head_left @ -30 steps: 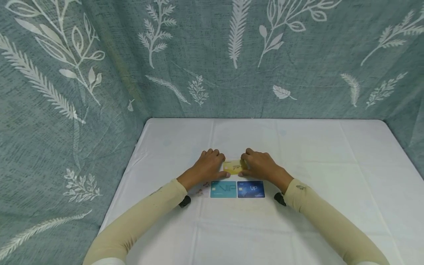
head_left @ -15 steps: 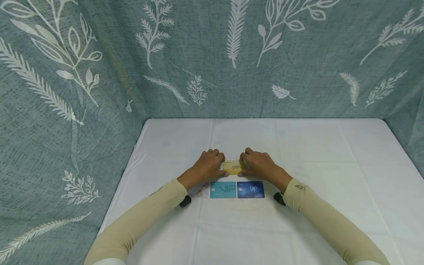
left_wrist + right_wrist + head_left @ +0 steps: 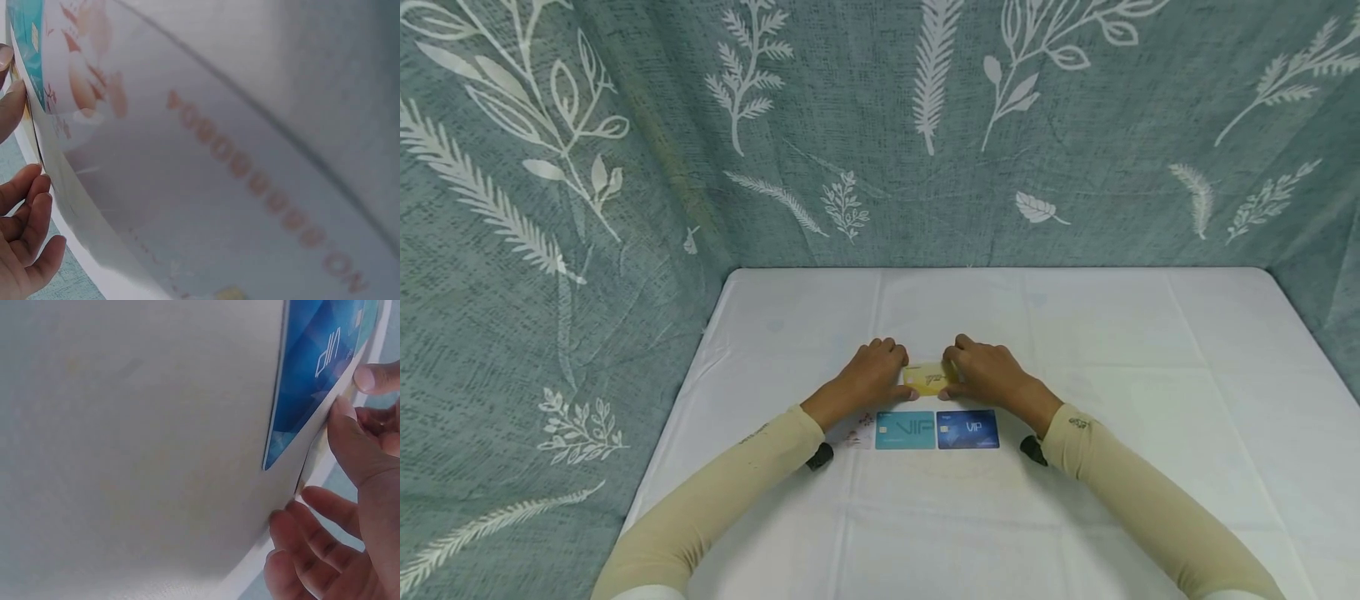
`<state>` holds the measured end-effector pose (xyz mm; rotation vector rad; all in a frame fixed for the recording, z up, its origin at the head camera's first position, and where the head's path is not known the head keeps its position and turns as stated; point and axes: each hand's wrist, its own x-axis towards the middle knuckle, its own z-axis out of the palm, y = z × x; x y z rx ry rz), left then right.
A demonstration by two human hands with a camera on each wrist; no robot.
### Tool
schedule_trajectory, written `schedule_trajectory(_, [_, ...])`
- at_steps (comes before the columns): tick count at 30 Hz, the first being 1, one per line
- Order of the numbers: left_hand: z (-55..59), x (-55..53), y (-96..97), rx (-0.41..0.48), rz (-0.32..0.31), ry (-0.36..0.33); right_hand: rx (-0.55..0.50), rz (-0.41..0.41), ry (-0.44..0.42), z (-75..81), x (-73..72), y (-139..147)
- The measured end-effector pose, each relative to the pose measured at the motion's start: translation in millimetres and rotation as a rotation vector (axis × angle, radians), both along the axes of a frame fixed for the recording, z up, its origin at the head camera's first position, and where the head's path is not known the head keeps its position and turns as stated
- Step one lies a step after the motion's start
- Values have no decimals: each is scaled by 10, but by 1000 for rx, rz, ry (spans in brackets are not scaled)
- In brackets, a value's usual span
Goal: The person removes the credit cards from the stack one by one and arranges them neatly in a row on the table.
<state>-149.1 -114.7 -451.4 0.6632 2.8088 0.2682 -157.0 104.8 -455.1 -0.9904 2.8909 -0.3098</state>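
Note:
A yellow card (image 3: 931,379) lies flat on the white cloth, its left and right ends partly hidden under my hands. My left hand (image 3: 871,371) pinches its left end between thumb and fingers. At the right end my right hand (image 3: 988,371) pinches in the same way, thumb on the near edge. Just nearer to me, a teal VIP card (image 3: 906,430) and a blue VIP card (image 3: 967,429) sit side by side. Left of them is a pale card with a reddish flower print (image 3: 861,432), which fills much of the left wrist view with its printed number (image 3: 250,187).
The white-covered table (image 3: 1120,350) reaches back to a green leaf-patterned curtain (image 3: 880,133), which also hangs along the left side. Black wrist devices (image 3: 820,456) show under both sleeves.

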Motion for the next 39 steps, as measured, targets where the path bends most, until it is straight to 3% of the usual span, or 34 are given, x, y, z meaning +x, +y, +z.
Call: schedule_trajectory(39, [-9, 14, -24, 117, 21, -91, 13, -28, -1, -66, 41, -42])
